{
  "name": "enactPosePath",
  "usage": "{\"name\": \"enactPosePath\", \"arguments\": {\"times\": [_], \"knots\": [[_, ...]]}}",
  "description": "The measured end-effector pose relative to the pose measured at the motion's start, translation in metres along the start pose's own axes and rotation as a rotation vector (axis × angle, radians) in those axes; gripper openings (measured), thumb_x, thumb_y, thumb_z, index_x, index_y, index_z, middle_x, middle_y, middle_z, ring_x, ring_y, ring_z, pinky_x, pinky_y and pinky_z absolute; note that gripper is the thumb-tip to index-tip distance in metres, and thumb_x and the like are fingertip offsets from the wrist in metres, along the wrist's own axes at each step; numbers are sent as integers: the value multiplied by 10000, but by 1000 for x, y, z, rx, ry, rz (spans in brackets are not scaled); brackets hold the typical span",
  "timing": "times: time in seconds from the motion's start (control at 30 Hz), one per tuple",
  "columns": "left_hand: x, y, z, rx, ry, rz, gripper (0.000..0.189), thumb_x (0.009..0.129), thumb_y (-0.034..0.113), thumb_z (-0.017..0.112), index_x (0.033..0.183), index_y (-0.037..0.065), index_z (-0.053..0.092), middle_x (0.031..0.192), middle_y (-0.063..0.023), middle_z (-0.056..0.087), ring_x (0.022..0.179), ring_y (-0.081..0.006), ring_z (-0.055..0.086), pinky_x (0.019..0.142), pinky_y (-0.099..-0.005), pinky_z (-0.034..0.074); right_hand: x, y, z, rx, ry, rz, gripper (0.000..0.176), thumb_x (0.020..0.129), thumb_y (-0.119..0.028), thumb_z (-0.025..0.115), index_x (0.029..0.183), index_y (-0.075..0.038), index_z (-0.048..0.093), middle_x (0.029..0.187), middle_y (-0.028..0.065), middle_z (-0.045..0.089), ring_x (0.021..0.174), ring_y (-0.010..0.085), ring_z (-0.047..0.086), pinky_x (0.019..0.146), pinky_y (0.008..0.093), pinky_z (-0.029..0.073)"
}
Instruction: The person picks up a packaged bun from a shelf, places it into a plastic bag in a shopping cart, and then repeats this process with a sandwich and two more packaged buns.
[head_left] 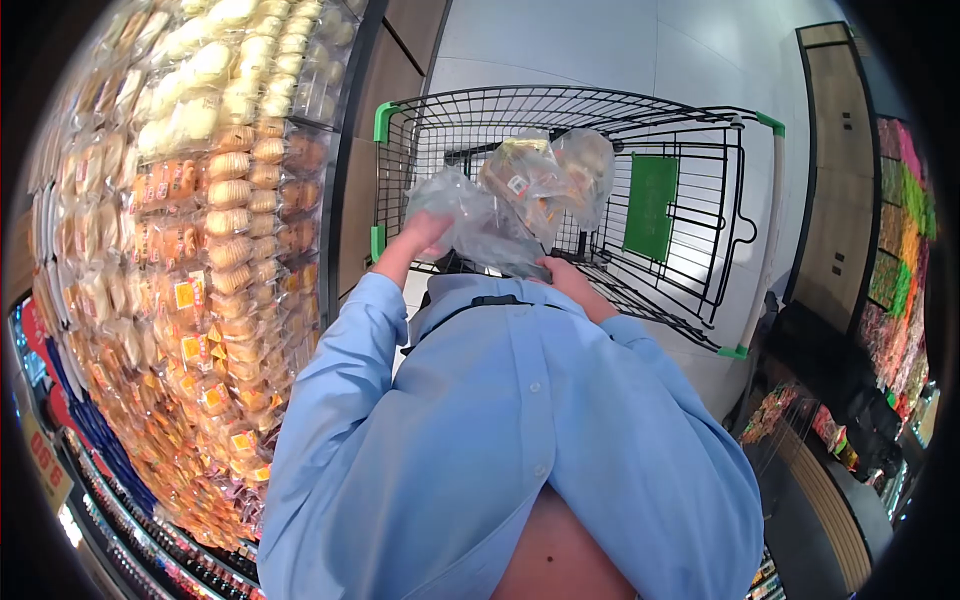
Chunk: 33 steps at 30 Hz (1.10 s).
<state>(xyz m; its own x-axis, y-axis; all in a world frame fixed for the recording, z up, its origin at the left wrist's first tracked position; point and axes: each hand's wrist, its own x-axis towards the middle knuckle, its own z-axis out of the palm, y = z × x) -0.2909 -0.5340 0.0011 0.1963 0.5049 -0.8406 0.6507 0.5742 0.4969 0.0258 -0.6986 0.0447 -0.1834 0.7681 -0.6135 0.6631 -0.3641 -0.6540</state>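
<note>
A clear plastic bag (pixel 480 225) stretches between my two hands over the near side of a shopping cart (pixel 560 95). My left hand (pixel 430 232) grips the bag at its left end, with the fingers partly covered by the film. My right hand (pixel 562 274) is closed at the bag's right end, close to the cart's near rim. What the bag holds, if anything, is hard to make out. Beyond it, in the black wire basket, lie two filled plastic bags: one bag with a white label (pixel 525 185) and another bag (pixel 585 170) beside it.
On the left, a tall display of packaged baked goods (pixel 230 200) stands close to my left arm. A green panel (pixel 650 208) hangs on the cart's right part. At the right are a wooden shelf end (pixel 845 170), colourful packets (pixel 895 270) and a dark-clothed person (pixel 830 375).
</note>
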Motion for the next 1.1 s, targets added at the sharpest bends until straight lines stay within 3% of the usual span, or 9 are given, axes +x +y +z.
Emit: {"name": "enactPosePath", "arguments": {"times": [0.1, 0.2, 0.3, 0.5, 0.6, 0.8, 0.9, 0.97, 1.1], "knots": [[9, -12, 12, 711, 394, 358, 654, 860, 468, 700, 1258, -38, 587, 1249, -247, 636, 1202, -409, 601, 1049, -465, 481, 4, 5, -6, 35, -60, -30, 595, 884, -355, 696, 1372, -40, 573, 1357, 215, 599, 1268, 364, 562, 1066, 413, 445], [2, 9, 9, 699, 324, 335, 611, 863, 470, 697, 1253, 7, 612, 1318, -236, 595, 1283, -383, 542, 1077, -474, 454, 12, 10, -17, 63, -88, -73, 576, 887, -313, 689, 1392, -65, 566, 1374, 200, 587, 1295, 347, 545, 1072, 399, 442], [6, 20, 7, 839, 375, 350, 607, 872, 462, 684, 1297, 35, 606, 1331, -225, 593, 1266, -374, 560, 1053, -458, 475, 16, 10, -30, 3, -73, -95, 553, 876, -287, 669, 1378, -77, 573, 1348, 193, 600, 1262, 360, 563, 1044, 416, 464], [-11, 81, 8, 987, 247, 74, 489, 873, 426, 675, 1166, 35, 694, 1147, -198, 691, 1146, -355, 641, 1007, -442, 503, 37, 6, -59, -141, 15, -145, 495, 875, -295, 639, 1330, -104, 609, 1310, 170, 624, 1205, 368, 596, 998, 441, 488], [-4, 89, 6, 1027, 444, 219, 417, 883, 388, 657, 1106, 42, 721, 1065, -188, 716, 1080, -352, 664, 978, -452, 514, 50, -1, -78, -152, 52, -195, 488, 873, -331, 634, 1306, -105, 623, 1302, 168, 629, 1201, 368, 599, 994, 441, 490], [-18, 129, 0, 653, 638, 528, 367, 887, 278, 648, 1141, 18, 694, 1111, -207, 697, 1075, -381, 649, 970, -466, 511, 64, -15, -111, -142, 21, -83, 484, 882, -347, 637, 1309, -119, 640, 1337, 170, 627, 1254, 350, 581, 1039, 425, 466], [-30, 149, -10, 478, 702, 610, 367, 885, 233, 654, 1176, 12, 679, 1154, -202, 690, 1107, -388, 639, 985, -456, 505, 74, -18, -125, -171, 54, -130, 484, 873, -347, 671, 1302, -125, 646, 1326, 162, 636, 1242, 343, 590, 1028, 428, 471], [-46, 162, -23, 368, 758, 633, 360, 886, 206, 653, 1191, 15, 675, 1176, -196, 687, 1119, -380, 639, 991, -442, 505, 78, -17, -130, -161, 55, -131, 559, 845, -435, 747, 1280, -97, 652, 1270, 145, 661, 1195, 331, 616, 997, 429, 495], [-90, 187, -77, 235, 1062, 725, 336, 888, 154, 642, 1191, 13, 674, 1189, -194, 685, 1118, -367, 647, 991, -423, 506, 97, -18, -140, -107, 90, -149, 512, 854, -413, 756, 1226, -70, 677, 1197, 169, 688, 1140, 341, 642, 957, 432, 513]]}}
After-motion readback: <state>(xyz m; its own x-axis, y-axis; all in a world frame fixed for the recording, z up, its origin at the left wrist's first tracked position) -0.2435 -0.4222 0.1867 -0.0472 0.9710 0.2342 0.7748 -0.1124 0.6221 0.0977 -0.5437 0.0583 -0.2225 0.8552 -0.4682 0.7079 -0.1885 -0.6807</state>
